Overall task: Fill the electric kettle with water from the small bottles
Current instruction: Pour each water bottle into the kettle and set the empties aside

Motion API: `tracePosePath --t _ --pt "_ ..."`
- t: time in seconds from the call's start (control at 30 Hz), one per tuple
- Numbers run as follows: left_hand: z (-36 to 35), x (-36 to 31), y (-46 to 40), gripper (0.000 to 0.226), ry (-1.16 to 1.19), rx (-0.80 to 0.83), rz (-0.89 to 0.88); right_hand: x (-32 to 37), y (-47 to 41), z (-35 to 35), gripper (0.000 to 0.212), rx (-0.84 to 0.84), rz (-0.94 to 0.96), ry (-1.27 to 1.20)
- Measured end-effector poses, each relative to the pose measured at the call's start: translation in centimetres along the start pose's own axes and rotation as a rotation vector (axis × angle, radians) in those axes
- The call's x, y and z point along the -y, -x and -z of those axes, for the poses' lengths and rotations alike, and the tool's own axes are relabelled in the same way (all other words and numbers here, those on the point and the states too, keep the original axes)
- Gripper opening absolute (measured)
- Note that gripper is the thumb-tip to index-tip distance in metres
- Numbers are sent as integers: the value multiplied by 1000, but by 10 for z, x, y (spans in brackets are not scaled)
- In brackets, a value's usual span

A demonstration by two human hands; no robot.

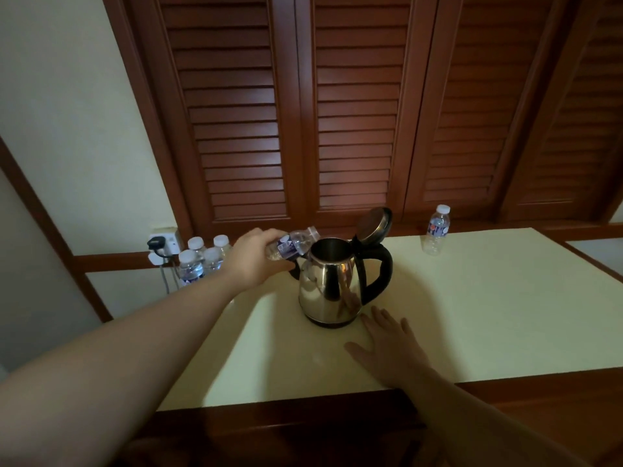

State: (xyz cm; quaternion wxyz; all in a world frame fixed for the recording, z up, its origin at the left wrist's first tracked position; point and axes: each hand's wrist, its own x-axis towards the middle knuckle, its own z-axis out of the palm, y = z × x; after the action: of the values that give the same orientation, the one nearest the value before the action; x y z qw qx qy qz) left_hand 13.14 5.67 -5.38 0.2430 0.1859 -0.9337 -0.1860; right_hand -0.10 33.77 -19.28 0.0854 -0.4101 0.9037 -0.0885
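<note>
A steel electric kettle [328,288] with a black handle stands mid-table, its lid [374,225] flipped up and open. My left hand [256,261] holds a small clear water bottle [295,245] tipped on its side, mouth at the kettle's left rim. Whether water is flowing is too small to tell. My right hand [391,345] lies flat on the tabletop just in front and right of the kettle, fingers spread, holding nothing.
Several capped small bottles [202,257] stand clustered at the table's far left corner beside a wall socket [165,247] with plugs. One more small bottle [436,230] stands at the back right. Louvred wooden doors [354,112] rise behind the cream tabletop [488,298].
</note>
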Motion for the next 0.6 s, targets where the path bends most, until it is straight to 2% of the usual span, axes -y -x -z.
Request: tracePosePath --t 0.6 --pt "46 -14 -23 67 -291 152 -111 0 4 4 86 3 10 -4"
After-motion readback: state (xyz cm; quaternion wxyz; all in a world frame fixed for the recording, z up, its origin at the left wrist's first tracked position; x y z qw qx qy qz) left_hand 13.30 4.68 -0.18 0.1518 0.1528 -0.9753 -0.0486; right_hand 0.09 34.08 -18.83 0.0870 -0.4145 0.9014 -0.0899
